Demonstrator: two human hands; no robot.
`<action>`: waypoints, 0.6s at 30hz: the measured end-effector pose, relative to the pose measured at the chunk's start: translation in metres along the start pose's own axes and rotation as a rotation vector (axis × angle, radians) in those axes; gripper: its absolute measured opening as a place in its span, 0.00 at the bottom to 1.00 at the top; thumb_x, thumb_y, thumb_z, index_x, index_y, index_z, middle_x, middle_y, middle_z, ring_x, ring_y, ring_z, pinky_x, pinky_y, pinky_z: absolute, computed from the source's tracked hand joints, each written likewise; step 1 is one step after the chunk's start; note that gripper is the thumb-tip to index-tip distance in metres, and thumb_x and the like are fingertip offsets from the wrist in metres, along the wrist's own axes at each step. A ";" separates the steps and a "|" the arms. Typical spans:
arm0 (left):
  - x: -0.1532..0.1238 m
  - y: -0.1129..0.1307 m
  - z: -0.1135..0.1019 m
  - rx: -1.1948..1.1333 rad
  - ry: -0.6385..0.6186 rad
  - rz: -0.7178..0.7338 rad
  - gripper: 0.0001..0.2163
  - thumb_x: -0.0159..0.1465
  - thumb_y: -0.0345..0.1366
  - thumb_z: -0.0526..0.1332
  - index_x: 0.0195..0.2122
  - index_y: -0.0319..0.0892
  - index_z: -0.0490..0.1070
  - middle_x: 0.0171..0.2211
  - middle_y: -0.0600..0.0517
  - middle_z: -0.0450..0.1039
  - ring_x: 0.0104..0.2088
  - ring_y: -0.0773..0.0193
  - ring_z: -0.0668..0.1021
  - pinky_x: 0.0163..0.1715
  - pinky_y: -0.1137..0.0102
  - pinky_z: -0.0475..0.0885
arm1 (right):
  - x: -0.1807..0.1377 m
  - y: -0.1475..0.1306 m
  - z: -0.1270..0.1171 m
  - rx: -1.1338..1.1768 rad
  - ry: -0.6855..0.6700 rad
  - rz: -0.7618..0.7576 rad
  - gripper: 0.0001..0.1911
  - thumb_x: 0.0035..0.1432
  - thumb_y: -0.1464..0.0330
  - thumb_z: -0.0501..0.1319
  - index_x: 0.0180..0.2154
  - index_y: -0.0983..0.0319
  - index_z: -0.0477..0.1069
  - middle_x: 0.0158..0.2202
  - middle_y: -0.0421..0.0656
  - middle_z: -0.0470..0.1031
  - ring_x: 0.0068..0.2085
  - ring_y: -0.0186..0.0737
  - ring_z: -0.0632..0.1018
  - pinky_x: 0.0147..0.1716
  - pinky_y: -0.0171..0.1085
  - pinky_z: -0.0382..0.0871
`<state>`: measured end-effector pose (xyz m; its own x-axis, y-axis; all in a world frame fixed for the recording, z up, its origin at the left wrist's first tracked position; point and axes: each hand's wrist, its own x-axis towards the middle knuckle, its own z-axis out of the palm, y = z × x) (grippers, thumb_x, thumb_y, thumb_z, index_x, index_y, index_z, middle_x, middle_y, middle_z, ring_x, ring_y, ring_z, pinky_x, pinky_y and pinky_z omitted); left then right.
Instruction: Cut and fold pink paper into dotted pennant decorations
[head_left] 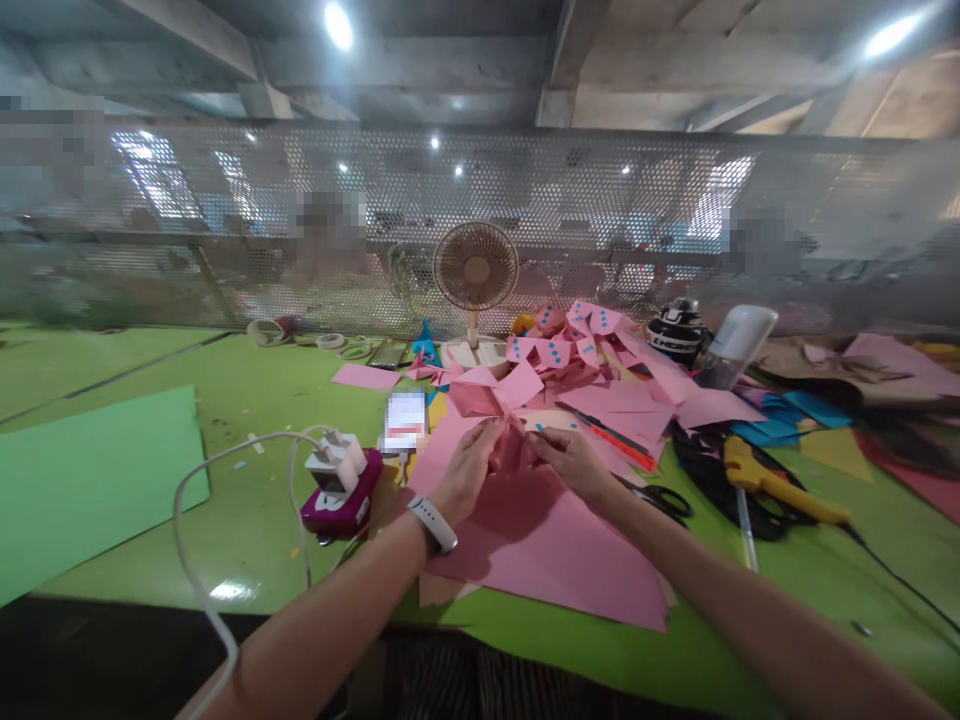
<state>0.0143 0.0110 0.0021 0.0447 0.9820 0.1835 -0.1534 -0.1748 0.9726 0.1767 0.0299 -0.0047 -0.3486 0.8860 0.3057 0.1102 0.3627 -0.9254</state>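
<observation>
My left hand (469, 470) and my right hand (574, 462) meet over a small folded pink paper piece (511, 450), fingers pinched on it from both sides. A white watch (433, 524) sits on my left wrist. Under the hands lies a large pink paper sheet (555, 545) on the green table (255, 420). Just behind them rests a folded pink paper shape (495, 392).
A pile of pink pieces with blue dots (581, 335) and a small fan (475, 270) stand behind. A yellow glue gun (780, 485), scissors (664, 497), a white bottle (739, 345), a purple device with white plug (341, 485) and a green sheet (90, 480) lie around.
</observation>
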 end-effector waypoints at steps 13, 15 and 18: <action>0.000 -0.002 0.002 -0.058 -0.079 -0.064 0.12 0.57 0.45 0.62 0.30 0.40 0.70 0.23 0.56 0.66 0.23 0.69 0.66 0.22 0.74 0.59 | 0.002 0.009 -0.003 -0.265 0.168 -0.108 0.24 0.55 0.50 0.55 0.18 0.60 0.61 0.22 0.39 0.62 0.27 0.35 0.66 0.29 0.35 0.61; -0.001 -0.001 0.002 -0.077 -0.070 -0.104 0.12 0.57 0.45 0.62 0.31 0.40 0.70 0.24 0.56 0.66 0.23 0.70 0.66 0.21 0.75 0.58 | 0.001 0.006 -0.004 -0.241 0.156 -0.097 0.23 0.55 0.51 0.55 0.19 0.60 0.63 0.23 0.39 0.64 0.29 0.36 0.68 0.31 0.35 0.62; -0.003 0.002 0.003 -0.122 -0.070 -0.162 0.12 0.56 0.45 0.63 0.34 0.41 0.70 0.25 0.56 0.67 0.22 0.72 0.66 0.21 0.76 0.59 | 0.000 0.002 -0.006 -0.176 0.114 -0.079 0.21 0.55 0.52 0.56 0.20 0.60 0.67 0.26 0.41 0.68 0.32 0.38 0.70 0.35 0.36 0.64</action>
<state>0.0173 0.0074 0.0043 0.1464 0.9884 0.0401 -0.2568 -0.0012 0.9665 0.1819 0.0325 -0.0049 -0.2563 0.8760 0.4085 0.2510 0.4684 -0.8471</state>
